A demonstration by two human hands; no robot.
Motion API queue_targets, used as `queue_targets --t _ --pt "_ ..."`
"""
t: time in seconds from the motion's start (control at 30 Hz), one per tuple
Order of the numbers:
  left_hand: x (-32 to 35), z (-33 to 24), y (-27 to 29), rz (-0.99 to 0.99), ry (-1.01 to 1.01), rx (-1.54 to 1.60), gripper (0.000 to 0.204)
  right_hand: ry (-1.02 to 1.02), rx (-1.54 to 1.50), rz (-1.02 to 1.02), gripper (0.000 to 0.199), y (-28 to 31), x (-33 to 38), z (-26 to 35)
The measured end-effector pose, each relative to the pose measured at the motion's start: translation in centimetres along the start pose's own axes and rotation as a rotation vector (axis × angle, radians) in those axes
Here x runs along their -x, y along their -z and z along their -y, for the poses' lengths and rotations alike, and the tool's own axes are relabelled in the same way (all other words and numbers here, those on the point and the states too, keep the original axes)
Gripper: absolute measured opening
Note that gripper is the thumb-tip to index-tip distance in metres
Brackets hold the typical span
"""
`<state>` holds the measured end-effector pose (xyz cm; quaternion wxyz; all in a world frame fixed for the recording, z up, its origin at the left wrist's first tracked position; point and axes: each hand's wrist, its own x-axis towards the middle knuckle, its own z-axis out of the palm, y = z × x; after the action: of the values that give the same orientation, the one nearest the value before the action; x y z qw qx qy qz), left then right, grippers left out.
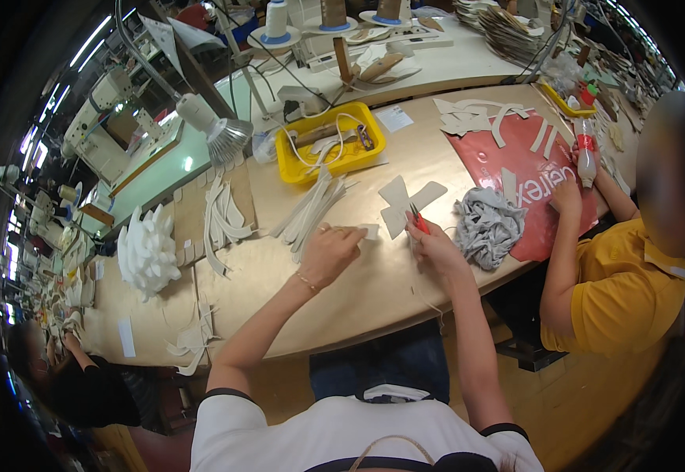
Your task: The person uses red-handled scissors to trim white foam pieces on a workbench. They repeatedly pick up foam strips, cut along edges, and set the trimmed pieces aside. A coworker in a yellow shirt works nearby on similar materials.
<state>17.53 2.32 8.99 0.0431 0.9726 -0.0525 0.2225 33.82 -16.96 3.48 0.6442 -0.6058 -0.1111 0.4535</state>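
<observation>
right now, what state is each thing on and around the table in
small pale piece: pinched in the left hand
red-handled tool: gripped in the right hand
larger pale pieces: lying flat
grey cloth: crumpled
yellow tray: upright, holding things
red sheet: spread out, partly covered
white thread cone: upright
white pieces: heaped
lamp: lit or not, unclear

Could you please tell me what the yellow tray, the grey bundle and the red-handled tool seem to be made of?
Yellow tray: probably smooth moulded plastic, given its even colour and rounded corners.
Grey bundle: apparently soft, matt cloth, judging by its crumpled folds.
Red-handled tool: bright, even-coloured handle, likely plastic; dark tip perhaps metal, too small to confirm.
</observation>
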Motion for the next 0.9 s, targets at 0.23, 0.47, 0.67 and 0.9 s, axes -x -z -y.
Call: queue_targets --t 0.23,0.47,0.67,0.9 --pt "1.8 -0.6 -1.2 -0.333 0.139 0.101 0.030 0.005 -0.161 0.030 0.031 0.8 4.5 1.3" --pt "0.9 -5.3 -8.6 -0.132 0.267 0.278 0.018 0.283 -0.293 -0.102 0.022 4.6 19.3 -1.7" --pt "-0.4 -2.1 -8.5 -0.268 1.131 1.505 0.026 0.314 -0.377 -0.221 0.019 5.7 25.1 -4.3" --pt "0.9 -3.8 -7.0 -0.265 0.731 1.097 0.016 0.261 -0.200 -0.196 0.021 3.3 22.7 -2.0"
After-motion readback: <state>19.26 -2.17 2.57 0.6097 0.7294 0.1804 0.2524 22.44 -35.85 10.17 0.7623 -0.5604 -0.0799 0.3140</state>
